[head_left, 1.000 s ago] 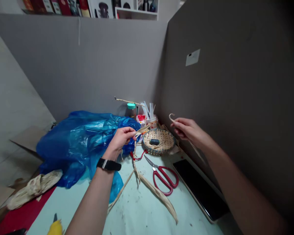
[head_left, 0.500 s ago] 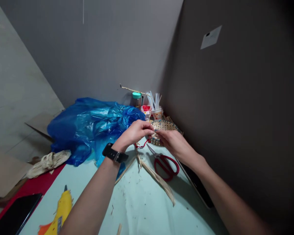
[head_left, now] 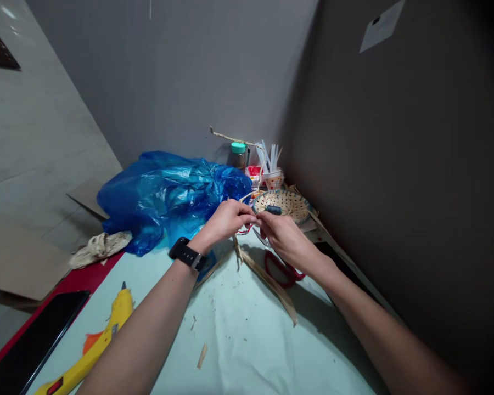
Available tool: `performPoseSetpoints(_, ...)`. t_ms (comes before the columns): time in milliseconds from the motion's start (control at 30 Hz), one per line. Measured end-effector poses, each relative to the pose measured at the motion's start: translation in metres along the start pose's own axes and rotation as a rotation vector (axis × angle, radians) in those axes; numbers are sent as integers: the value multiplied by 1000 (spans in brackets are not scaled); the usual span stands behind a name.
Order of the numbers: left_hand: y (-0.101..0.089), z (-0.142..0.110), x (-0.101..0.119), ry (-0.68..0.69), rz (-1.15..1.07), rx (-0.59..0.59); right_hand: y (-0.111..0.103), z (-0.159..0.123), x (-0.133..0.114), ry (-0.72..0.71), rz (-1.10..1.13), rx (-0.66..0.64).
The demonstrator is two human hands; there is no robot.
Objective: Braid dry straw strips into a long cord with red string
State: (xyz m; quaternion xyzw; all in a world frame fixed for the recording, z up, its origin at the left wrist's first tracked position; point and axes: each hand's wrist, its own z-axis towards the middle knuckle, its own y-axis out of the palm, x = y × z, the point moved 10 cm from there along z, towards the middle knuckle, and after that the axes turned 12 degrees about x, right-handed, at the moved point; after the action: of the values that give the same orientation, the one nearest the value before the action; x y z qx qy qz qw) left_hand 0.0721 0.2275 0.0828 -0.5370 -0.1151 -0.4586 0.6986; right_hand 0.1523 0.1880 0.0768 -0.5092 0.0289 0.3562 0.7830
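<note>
My left hand (head_left: 229, 219) and my right hand (head_left: 283, 233) meet fingertip to fingertip above the table, both closed in a pinch. A braided cord of pale dried fibre (head_left: 235, 136) arches up behind them, its lower part coming down to my fingers. What lies right between the fingertips is mostly hidden. Just under the left fingers shows a bit of red cord (head_left: 243, 231). Dried fibre strips (head_left: 278, 289) spread below the hands. Red-handled scissors (head_left: 278, 270) lie partly behind my right hand and wrist. A shallow woven basket (head_left: 298, 207) stands just beyond, a dark cylindrical piece in it.
A large blue plastic bag (head_left: 160, 192) fills the back left. Behind the basket are a patterned cup of white sticks (head_left: 274, 178) and a jar with a green lid (head_left: 238, 156). A yellow glue gun (head_left: 117, 318) and a black phone-like device (head_left: 45, 334) lie left. Walls close the corner.
The view has tilted and shifted. My right hand has turned slightly and now covers more of the scissors; the fingertips stay together. More of the basket and the dark cylindrical piece shows.
</note>
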Motion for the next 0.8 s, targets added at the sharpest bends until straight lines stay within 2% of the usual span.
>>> performPoseSetpoints(100, -21, -8, -14, -85, 77, 170, -8, 0, 14, 82, -28, 98)
performPoseSetpoints(167, -29, -18, -30, -188, 191, 203, -9, 0, 22, 121, -21, 113)
performPoseSetpoints(233, -23, -30, -46, -273, 243, 140, -2, -2, 25, 132, 16, 78)
performPoseSetpoints(300, -11, -40, -55, -305, 222, 72, 14, -5, 21, 131, 65, -13)
performPoseSetpoints(400, 3, -51, -66, -342, 166, 42, 40, -16, 10, 120, 74, -162)
performPoseSetpoints(500, 13, -57, -76, -393, 69, 33, 57, -26, 3, 107, 48, -255)
performPoseSetpoints(667, 28, -67, -86, -498, -173, 30, 60, -28, 3, 90, -77, -255)
performPoseSetpoints(800, 29, -71, -84, -602, -387, 101, 56, -23, 5, 88, 2, -254)
